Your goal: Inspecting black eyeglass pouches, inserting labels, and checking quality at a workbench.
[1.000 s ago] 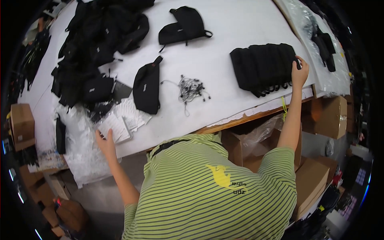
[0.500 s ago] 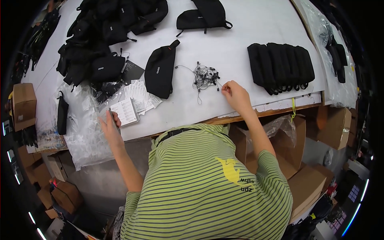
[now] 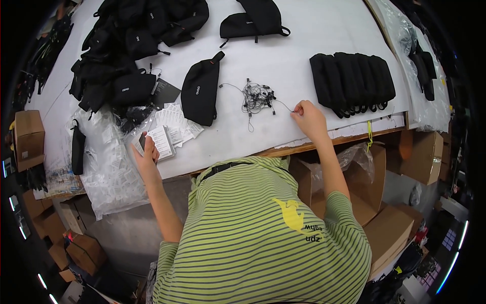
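Note:
My right hand (image 3: 311, 120) is pinched closed on the end of a thin black tag string (image 3: 283, 105). That string stretches back to a tangled heap of tag strings (image 3: 257, 98) with small black clips. In my left hand (image 3: 148, 156) there is a small dark card (image 3: 142, 139), with the thumb over it; its far side is hidden. Beside those fingers lies a stack of white printed cards (image 3: 163, 143), with more white cards (image 3: 178, 124) fanned out behind it. A black zippered pouch (image 3: 199, 91) lies between the cards and the strings.
Black pouches (image 3: 144, 38) are piled at the far left, and others (image 3: 253, 23) lie farther back. A row of black pouches (image 3: 353, 82) stands at right. A clear plastic bag of white pieces (image 3: 109, 167) hangs over the table's left front edge. Cardboard boxes (image 3: 387, 235) stand below.
My right hand has moved slightly right, drawing the string straighter out of the heap. My left hand has shifted a little right, its thumb now over the dark card beside the white stack.

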The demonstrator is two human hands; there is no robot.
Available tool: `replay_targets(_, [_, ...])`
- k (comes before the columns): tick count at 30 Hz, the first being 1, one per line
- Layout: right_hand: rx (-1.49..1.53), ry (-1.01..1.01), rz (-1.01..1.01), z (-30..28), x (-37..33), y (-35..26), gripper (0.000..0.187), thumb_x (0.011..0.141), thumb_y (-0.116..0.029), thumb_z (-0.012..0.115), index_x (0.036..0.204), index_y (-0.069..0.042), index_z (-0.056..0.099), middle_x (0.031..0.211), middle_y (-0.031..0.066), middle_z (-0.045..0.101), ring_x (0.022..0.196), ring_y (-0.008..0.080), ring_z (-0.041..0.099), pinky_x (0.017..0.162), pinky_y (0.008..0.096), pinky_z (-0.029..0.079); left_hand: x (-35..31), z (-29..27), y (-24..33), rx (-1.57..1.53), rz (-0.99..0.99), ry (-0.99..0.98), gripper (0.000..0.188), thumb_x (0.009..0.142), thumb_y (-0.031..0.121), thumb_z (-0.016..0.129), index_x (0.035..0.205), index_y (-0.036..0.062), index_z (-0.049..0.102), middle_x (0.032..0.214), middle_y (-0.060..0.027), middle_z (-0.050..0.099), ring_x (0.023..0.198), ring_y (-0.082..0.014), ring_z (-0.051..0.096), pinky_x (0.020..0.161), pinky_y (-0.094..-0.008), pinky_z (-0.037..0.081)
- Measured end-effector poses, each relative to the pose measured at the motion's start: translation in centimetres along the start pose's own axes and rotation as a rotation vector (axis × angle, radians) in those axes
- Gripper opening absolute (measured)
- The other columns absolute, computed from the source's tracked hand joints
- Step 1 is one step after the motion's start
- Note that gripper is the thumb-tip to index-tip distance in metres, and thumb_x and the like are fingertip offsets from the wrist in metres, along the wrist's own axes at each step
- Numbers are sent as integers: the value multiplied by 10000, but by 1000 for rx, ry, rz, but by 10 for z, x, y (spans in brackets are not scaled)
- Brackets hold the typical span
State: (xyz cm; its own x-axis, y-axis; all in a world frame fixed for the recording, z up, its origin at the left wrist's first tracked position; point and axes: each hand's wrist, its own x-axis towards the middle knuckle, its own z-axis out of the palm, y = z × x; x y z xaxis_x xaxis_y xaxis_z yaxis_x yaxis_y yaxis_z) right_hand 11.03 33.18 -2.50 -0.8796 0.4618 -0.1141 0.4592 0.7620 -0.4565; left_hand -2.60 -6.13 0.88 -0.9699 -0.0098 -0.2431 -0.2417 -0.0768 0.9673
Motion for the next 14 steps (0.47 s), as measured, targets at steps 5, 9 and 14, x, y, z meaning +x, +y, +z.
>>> replay_targets(5, [31, -114, 75, -3, -5, 14, 151, 751, -163, 676, 780, -53, 578, 822, 102, 622, 753, 292, 608, 661, 391, 472, -2, -1, -2, -15, -17, -5, 345, 904, 199, 608, 1154, 10, 464, 719, 44, 412, 539, -15, 294, 470, -181, 224])
replay_targets(9, [-234, -212, 181, -25, -13, 46, 143, 732, -137, 668, 810, -62, 576, 864, 107, 638, 781, 314, 612, 675, 408, 474, -2, -6, -9, -8, -48, 11, 340, 880, 166, 633, 1141, 17, 473, 743, 39, 438, 540, -16, 311, 472, -181, 230])
replay_targets(14, [-226, -61, 100, -28, -12, 33, 238, 702, -152, 680, 899, -77, 570, 890, 116, 644, 887, 316, 610, 727, 414, 475, 1, 0, -14, 76, -62, -31, 380, 850, 154, 665, 1152, 24, 475, 781, 29, 465, 545, -18, 333, 472, -188, 249])
